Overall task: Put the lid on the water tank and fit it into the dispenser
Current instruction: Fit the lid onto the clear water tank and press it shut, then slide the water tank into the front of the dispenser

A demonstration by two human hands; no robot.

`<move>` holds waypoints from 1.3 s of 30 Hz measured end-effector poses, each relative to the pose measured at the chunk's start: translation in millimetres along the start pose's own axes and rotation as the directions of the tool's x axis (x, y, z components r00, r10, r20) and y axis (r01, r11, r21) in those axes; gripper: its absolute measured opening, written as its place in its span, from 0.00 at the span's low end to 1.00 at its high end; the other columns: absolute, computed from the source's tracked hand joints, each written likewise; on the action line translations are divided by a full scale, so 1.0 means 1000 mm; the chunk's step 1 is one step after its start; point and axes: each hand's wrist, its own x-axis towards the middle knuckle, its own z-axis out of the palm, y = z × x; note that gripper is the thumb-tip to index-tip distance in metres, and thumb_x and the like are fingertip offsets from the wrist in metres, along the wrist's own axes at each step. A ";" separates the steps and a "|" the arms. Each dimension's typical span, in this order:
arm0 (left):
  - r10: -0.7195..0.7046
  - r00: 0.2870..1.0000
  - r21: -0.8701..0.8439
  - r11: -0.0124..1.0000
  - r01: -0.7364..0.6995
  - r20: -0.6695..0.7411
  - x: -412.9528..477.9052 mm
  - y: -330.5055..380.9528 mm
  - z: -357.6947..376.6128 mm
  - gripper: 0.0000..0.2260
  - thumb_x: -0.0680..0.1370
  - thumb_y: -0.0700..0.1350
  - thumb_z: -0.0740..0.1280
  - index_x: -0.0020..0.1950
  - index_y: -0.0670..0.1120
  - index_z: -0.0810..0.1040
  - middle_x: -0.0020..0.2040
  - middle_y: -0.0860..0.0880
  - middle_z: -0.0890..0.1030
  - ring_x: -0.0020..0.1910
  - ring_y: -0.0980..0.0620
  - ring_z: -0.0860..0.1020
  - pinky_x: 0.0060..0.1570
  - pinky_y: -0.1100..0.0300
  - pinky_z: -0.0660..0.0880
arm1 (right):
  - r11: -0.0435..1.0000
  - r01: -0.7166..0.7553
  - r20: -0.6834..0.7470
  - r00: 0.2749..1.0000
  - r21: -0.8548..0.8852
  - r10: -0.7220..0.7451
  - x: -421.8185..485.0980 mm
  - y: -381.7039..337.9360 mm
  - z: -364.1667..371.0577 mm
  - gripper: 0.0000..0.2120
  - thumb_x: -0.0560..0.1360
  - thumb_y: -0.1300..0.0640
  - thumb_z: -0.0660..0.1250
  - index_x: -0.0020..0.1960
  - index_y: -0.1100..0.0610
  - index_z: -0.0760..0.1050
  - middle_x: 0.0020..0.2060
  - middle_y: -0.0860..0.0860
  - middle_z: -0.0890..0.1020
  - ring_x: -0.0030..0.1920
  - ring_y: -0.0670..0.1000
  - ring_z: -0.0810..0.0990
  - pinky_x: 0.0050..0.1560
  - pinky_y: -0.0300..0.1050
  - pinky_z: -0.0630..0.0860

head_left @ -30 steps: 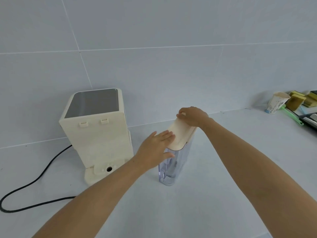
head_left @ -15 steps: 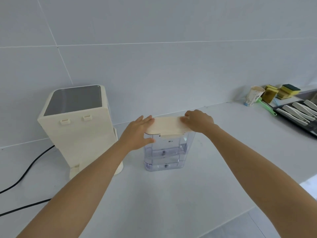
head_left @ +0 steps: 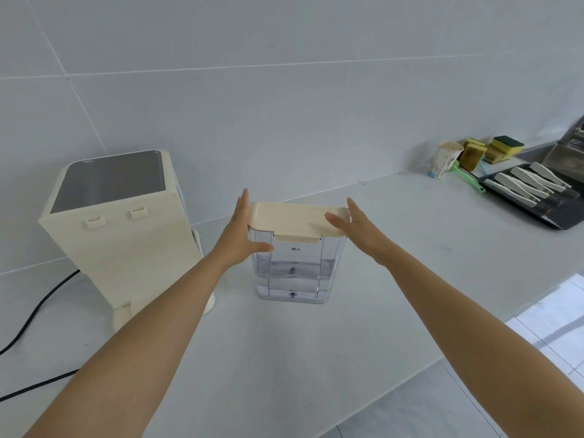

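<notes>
The clear water tank (head_left: 294, 270) stands upright on the white counter, with a little water in it. The cream lid (head_left: 294, 218) sits flat on top of it. My left hand (head_left: 238, 235) lies flat against the tank's left side, fingers straight up and thumb across the front corner. My right hand (head_left: 357, 229) is at the lid's right end with its fingers spread, and neither hand is closed around anything. The cream dispenser (head_left: 126, 248) stands to the left, its back with two clips facing me.
A black power cord (head_left: 34, 311) runs from the dispenser off the left edge. At the far right are a paper cup (head_left: 444, 159), sponges (head_left: 502, 148), a green brush (head_left: 467, 177) and a dark tray (head_left: 550, 216) of utensils. The counter's front edge (head_left: 410, 377) drops to the floor.
The lid went from tilted to flat on the tank, and the tank's wide face now faces me. Both hands came off the lid's top and opened at the tank's sides.
</notes>
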 end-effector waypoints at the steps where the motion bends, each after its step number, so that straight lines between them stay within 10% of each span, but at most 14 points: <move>1: -0.038 0.999 -0.059 0.998 0.038 -0.008 0.000 -0.002 0.002 0.54 0.65 0.42 0.75 0.72 0.52 0.34 0.77 0.48 0.48 0.74 0.47 0.57 0.70 0.52 0.60 | 0.996 -0.003 0.014 1.000 0.094 0.001 -0.002 0.005 0.000 0.42 0.74 0.46 0.62 0.75 0.55 0.39 0.76 0.53 0.52 0.75 0.55 0.57 0.73 0.50 0.57; 7: -0.136 0.983 -0.208 0.965 0.160 0.124 0.004 -0.014 0.004 0.56 0.57 0.47 0.79 0.74 0.51 0.44 0.73 0.49 0.62 0.72 0.48 0.62 0.70 0.51 0.61 | 0.995 -0.046 0.096 0.995 0.088 0.037 0.000 0.047 0.016 0.55 0.66 0.57 0.74 0.75 0.54 0.34 0.76 0.52 0.56 0.74 0.54 0.58 0.73 0.54 0.59; 19: -0.181 0.976 -0.144 0.970 0.197 0.121 0.015 -0.023 0.008 0.39 0.63 0.42 0.77 0.69 0.48 0.61 0.62 0.48 0.71 0.61 0.49 0.69 0.57 0.58 0.66 | 0.992 -0.012 -0.094 0.995 0.127 0.024 0.010 0.058 0.043 0.40 0.63 0.60 0.76 0.70 0.55 0.59 0.69 0.52 0.68 0.69 0.53 0.66 0.67 0.48 0.65; 39: -0.169 0.968 -0.225 0.966 0.125 -0.188 -0.065 -0.010 -0.073 0.26 0.65 0.43 0.75 0.60 0.52 0.69 0.58 0.51 0.74 0.58 0.51 0.70 0.57 0.58 0.67 | 0.993 0.110 0.153 0.981 0.046 -0.116 0.021 -0.022 0.068 0.38 0.62 0.57 0.77 0.67 0.56 0.63 0.60 0.49 0.70 0.63 0.52 0.69 0.62 0.48 0.68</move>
